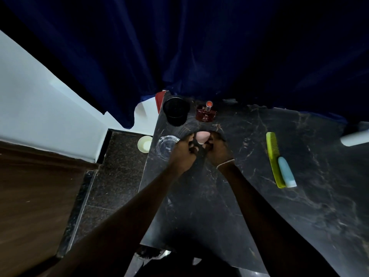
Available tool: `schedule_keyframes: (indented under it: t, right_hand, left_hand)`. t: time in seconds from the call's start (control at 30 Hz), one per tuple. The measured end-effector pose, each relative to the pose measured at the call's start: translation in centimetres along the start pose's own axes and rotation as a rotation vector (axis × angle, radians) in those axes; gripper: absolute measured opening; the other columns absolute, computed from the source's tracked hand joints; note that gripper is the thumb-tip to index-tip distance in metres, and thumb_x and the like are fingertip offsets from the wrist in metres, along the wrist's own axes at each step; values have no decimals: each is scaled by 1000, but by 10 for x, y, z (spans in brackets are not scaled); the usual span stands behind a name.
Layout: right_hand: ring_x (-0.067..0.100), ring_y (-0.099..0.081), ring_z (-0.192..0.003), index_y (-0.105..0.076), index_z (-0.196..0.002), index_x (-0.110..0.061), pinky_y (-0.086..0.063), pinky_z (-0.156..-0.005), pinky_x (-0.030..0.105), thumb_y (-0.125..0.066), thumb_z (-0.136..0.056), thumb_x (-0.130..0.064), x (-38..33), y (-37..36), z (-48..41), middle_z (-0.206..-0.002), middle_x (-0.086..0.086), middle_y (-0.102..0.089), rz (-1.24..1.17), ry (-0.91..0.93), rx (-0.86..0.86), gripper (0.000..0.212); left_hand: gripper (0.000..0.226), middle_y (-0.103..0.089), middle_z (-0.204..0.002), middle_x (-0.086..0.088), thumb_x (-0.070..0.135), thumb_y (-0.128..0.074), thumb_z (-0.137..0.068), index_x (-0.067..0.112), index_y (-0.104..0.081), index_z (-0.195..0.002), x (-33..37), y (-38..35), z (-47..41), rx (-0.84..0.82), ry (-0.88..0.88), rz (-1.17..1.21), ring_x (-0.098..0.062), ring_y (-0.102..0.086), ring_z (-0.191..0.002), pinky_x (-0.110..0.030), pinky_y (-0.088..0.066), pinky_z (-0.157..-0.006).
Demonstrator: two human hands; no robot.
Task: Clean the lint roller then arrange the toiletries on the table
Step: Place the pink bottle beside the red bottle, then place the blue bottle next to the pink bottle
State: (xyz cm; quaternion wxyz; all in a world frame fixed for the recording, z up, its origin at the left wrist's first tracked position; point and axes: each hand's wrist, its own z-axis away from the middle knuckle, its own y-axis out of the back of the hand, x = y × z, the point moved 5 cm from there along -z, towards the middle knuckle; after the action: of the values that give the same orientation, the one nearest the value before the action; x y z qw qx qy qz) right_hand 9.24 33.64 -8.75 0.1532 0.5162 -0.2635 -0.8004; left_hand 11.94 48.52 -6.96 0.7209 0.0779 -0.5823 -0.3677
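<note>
The step in hand looked like arranging: both hands met over the dark marbled worktop (299, 196) around a pink makeup sponge (202, 137), apparently to stand or seat it near the other toiletries. To do it well, the sponge wanted setting down on its broad end, clear of the glass dish (167, 144) just at its nine o'clock and short of the perfume bottle (206, 112) at its twelve, then releasing without a nudge, since so soft and light a thing would likely roll or topple. The left hand (184, 149) reached in from seven o'clock, fingers curled toward the sponge's left side; the right hand (216, 146), with a thin bracelet (225, 163) at the wrist, came in from five o'clock with fingers bent against its right side. Both seemed partly closed about the sponge, though the dim light hid which fingers truly bore on it. Both forearms stretched long and nearly straight from the bottom of the view. A black cup (176, 110) stood at the sponge's eleven o'clock. Well apart at three o'clock lay a green comb (274, 156) with a pale blue tube (286, 171) touching its side. A white cylinder (355, 137) at the far right edge may have been the lint roller; I could not tell.
</note>
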Motion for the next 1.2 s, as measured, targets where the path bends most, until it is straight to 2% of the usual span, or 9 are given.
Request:
schedule_keyframes:
  t: [0.1,0.2,0.33,0.5,0.73,0.93,1.07,1.13,1.2]
  right_hand:
    - [29,-57,-125,-41,-144,-21,-48,-104,49,-57,-89,-14,0,10,15,-136,7,-59,38,55,18,58]
    - [28,-51,-130,-38,-147,-15,-46,-107,47,-58,-90,-25,4,24,34,-144,10,-49,94,121,82,61]
    - [30,-40,-141,-43,-146,-9,-40,-112,48,-51,-95,-34,15,40,69,-151,14,-42,345,259,163,57]
    - [24,-29,-148,-40,-147,-20,-38,-107,44,-43,-96,-46,42,57,116,-160,6,-32,632,274,203,57]
    - [25,-18,-153,-43,-145,-17,-32,-110,47,-45,-96,-47,94,105,166,-162,9,-26,706,239,231,58]
    - [30,-24,-151,-43,-146,-16,-38,-105,48,-44,-96,-47,133,166,183,-161,11,-30,764,127,241,59]
    - [34,-39,-142,-45,-145,-14,-42,-101,46,-53,-92,-41,157,205,180,-154,13,-40,713,37,223,60]
    - [36,-48,-133,-47,-143,-10,-44,-101,45,-55,-93,-38,169,220,171,-147,15,-48,629,-17,202,58]
    - [36,-52,-127,-49,-141,-6,-44,-104,42,-56,-96,-32,178,231,161,-141,18,-53,462,-86,168,53]
  left_hand:
    - [51,-63,-134,-9,11,-64,-94,12,-53,-144,2,3,16,37,-33,19,-23,-62,-123,-46,-53,-105]
    - [54,-54,-145,-11,20,-61,-98,12,-47,-150,4,1,40,77,-97,-63,-28,-55,-132,-46,-46,-113]
    - [54,-50,-152,-9,35,-52,-103,14,-47,-152,14,-11,79,130,-273,-317,-26,-54,-135,-33,-40,-113]
    - [57,-37,-165,-7,40,-47,-105,15,-43,-155,25,-48,110,80,-402,-470,-23,-37,-152,-42,-35,-123]
    - [67,-14,-172,-4,53,-31,-104,20,-27,-162,50,-109,125,-57,-419,-599,-25,-17,-159,-47,-24,-127]
    - [73,-7,-173,-6,61,-24,-103,23,-12,-164,91,-170,124,-138,-444,-701,-25,-10,-160,-48,-18,-128]
    - [73,-9,-173,-8,57,-28,-104,19,-14,-164,124,-210,118,-158,-438,-686,-26,-11,-160,-48,-19,-129]
    - [71,-23,-169,-10,52,-36,-104,16,-22,-163,139,-225,112,-142,-394,-630,-27,-24,-157,-47,-26,-126]
    - [64,-43,-155,-13,45,-49,-102,12,-36,-156,151,-234,105,-89,-296,-503,-31,-45,-141,-44,-40,-116]
